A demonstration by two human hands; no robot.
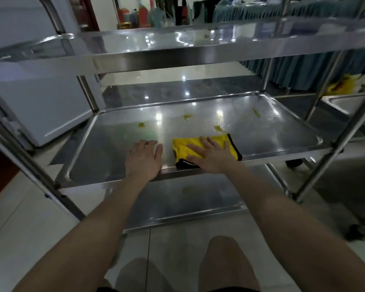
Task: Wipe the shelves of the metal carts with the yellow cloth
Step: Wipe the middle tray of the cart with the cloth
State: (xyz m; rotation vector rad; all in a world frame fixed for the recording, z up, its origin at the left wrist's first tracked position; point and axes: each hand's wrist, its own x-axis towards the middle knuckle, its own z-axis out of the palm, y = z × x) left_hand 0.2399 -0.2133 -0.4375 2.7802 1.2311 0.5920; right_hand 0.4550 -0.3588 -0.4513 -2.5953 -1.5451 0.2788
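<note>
knees: bare knees (226, 260) sat nearest, low in view, over pale tiled floor (19, 218).
bottom shelf: bottom shelf (188, 209) of the metal cart (324, 165) lay under the forearms; it had a faint yellowish smear and looked unwiped.
left hand: left hand (144, 158) lay flat on the near edge of the middle shelf (105, 152), fingers roughly straight, holding nothing; probably bracing.
right hand: right hand (212, 153) pressed palm-down on the cloth, fingers spread flat, not curled round it.
yellow cloth: yellow cloth (182, 145) lay on the middle shelf at its near edge, right of centre, directly under the right hand. Black-trimmed corners stuck out near-left and right of that hand. It was just beside the left hand, with a bare strip of steel between.
spots: four yellowish spots (186, 117) sat farther back on the middle shelf, all beyond the cloth and not touching it. The closest was just past the right fingertips.
progress: judged early on this shelf. The far half with the spots was left, and the bottom shelf was left too.
top shelf: top shelf (177, 41) was shiny with no marks seen; couldn't tell if it had been wiped.
second cart: second cart (350, 102) stood far right with a blurred yellow item (346, 84) on it; judged not done.
background: white cabinet (40, 98) stood far left; the room beyond was too blurred to read.
</note>
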